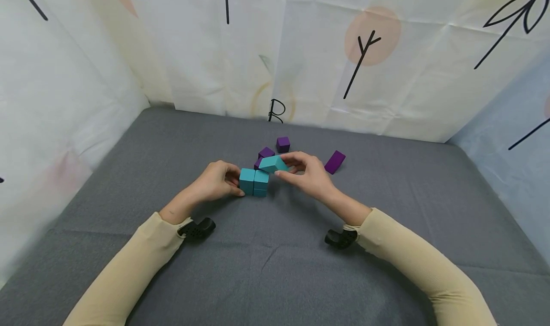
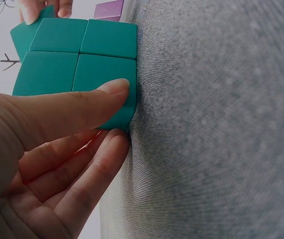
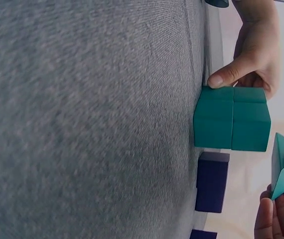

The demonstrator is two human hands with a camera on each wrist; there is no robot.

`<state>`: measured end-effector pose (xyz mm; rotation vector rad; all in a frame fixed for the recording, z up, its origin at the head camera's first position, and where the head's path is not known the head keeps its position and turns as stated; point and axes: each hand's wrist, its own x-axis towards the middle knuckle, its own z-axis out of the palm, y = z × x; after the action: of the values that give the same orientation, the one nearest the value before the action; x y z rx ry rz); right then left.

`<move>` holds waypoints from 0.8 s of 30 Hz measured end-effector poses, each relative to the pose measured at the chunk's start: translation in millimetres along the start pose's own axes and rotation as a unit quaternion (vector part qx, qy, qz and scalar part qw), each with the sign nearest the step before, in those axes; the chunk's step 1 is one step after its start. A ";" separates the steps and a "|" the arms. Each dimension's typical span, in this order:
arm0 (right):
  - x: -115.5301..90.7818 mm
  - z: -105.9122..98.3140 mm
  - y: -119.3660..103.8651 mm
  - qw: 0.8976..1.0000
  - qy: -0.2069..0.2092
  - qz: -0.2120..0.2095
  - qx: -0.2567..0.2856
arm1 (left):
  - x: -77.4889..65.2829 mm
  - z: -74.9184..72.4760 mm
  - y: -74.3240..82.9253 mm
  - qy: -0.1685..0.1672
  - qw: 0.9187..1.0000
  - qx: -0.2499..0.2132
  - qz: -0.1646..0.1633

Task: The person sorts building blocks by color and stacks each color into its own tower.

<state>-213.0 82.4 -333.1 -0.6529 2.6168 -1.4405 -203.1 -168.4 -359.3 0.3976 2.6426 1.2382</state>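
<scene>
Teal blocks [image 1: 254,180] stand on the grey cloth, packed together two high and two wide. My left hand [image 1: 216,180] grips them from the left side, thumb on the near face and fingers behind, low by the cloth in the left wrist view. Above their right side, my right hand [image 1: 310,174] pinches a teal wedge-shaped block [image 1: 272,164] between thumb and fingers. It is tilted and held apart from the stack in the right wrist view. Purple blocks [image 1: 266,152] sit just behind the teal ones, partly hidden by the wedge.
A purple cube [image 1: 283,144] stands farther back. To the right of my right hand lies a long purple block [image 1: 335,162]. Grey cloth [image 1: 275,278] covers the table, and a pale printed curtain [image 1: 309,78] hangs along its far edge.
</scene>
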 end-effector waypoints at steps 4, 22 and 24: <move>0.8 4.4 -1.7 1.000 -0.005 -0.023 0.014 | -0.5 -0.4 -1.0 -0.001 1.000 0.001 0.001; 7.5 20.4 -7.5 0.997 -0.021 -0.071 0.008 | 1.7 -1.2 0.9 -0.007 1.000 0.003 -0.006; 7.9 22.0 -7.9 0.997 -0.022 -0.077 0.004 | 1.7 -1.2 1.1 -0.006 1.000 0.003 -0.006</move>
<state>-211.6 58.2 -337.7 -0.8925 2.5751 -1.4580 -204.8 -168.0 -357.8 0.3883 2.6356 1.2193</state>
